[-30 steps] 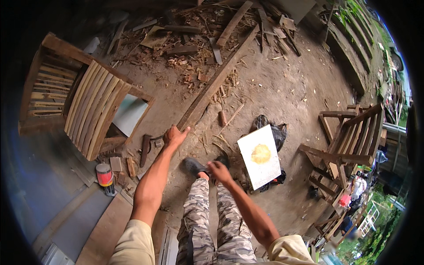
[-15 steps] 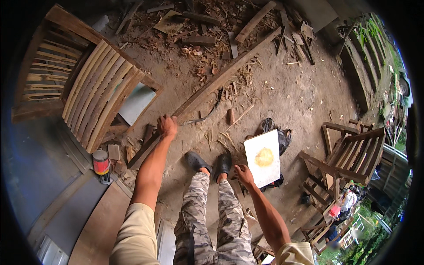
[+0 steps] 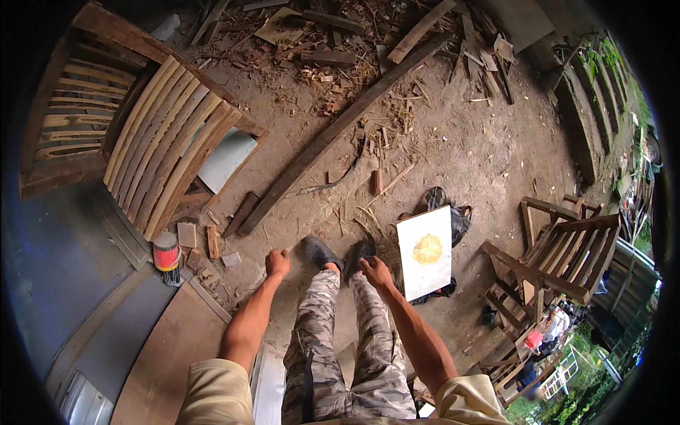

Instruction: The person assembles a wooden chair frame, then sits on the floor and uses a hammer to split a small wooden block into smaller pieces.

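My left hand (image 3: 278, 262) is curled closed above the dirt floor, left of my shoes, with nothing visible in it. Just beyond it lies a long dark wooden beam (image 3: 333, 138), running from near the hand up to the far scrap pile. Hand and beam are apart. In front of my right shoe (image 3: 363, 251), my right hand (image 3: 374, 271) has its fingers bent together; whatever they may hold is hidden. Right of that hand, a white board (image 3: 427, 253) with a yellow-brown stain rests on a black plastic bag (image 3: 460, 223).
At left stand a slatted wooden bench (image 3: 159, 142) and a red paint can (image 3: 166, 256) with small wood offcuts (image 3: 212, 242) beside it. Scrap wood (image 3: 329, 59) and shavings litter the far floor. A slatted wooden chair (image 3: 559, 248) stands at right.
My left hand has let go of the beam and drawn back toward me. The beam's near end now lies on the ground. My right hand has shifted slightly left, toward my shoe.
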{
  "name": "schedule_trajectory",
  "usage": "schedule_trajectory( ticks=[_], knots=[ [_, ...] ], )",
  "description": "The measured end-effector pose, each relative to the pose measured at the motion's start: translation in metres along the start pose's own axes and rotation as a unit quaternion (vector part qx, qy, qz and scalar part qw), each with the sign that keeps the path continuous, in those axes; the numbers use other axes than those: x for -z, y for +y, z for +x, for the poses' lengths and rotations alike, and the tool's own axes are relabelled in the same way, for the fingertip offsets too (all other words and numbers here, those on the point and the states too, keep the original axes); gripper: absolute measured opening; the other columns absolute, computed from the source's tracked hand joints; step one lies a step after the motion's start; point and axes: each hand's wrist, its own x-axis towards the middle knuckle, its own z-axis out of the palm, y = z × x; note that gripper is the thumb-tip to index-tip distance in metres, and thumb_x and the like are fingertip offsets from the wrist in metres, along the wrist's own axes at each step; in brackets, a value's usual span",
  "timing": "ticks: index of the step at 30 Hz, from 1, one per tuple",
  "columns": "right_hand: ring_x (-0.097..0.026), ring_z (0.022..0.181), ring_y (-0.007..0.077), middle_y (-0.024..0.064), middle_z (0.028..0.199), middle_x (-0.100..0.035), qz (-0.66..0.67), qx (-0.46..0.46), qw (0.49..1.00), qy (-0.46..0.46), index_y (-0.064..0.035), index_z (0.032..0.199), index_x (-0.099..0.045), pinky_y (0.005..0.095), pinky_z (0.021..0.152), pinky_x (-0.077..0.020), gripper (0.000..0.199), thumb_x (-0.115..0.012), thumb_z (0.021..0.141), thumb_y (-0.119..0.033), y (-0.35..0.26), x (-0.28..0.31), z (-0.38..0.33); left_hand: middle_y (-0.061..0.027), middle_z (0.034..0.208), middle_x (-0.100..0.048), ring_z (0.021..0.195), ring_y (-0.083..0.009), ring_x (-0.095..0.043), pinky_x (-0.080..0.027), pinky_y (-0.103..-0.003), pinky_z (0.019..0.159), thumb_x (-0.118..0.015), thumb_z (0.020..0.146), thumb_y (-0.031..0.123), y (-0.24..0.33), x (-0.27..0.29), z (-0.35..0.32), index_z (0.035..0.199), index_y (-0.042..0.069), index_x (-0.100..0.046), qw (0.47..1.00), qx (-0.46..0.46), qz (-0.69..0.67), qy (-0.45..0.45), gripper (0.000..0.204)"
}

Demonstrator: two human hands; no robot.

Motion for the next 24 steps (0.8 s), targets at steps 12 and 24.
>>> schedule_trajectory(
  ticks=[12, 24],
  knots=[
    [-0.069, 0.089, 0.0201, 0.0106, 0.102, -0.071, 0.158, 0.011, 0.985, -0.065, -0.0020, 0.123, -0.061, 0.0328, 0.070, -0.0532, 0.050, -0.060, 0.095, -0.043, -0.077, 0.077, 0.080, -0.0202, 0.090, -0.070, 0.088, -0.0375, -0.067, -0.051, -0.049, 0.076, -0.040, 0.101, 0.046, 0.030, -0.049, -0.043, 0.095, -0.003, -0.067, 0.995, 0.052, -0.079, -0.019, 0.057],
    [-0.066, 0.066, 0.0202, 0.0125, 0.077, -0.069, 0.110, 0.069, 0.991, -0.007, -0.0007, 0.107, -0.066, 0.0352, 0.059, -0.0507, 0.058, -0.062, 0.089, -0.055, -0.133, 0.236, 0.348, -0.0172, 0.082, -0.069, 0.078, -0.0296, -0.067, -0.051, -0.042, 0.072, -0.058, 0.094, 0.043, 0.309, -0.038, 0.079, 0.098, -0.001, -0.065, 0.980, 0.042, -0.186, -0.057, 0.045]
  ],
)
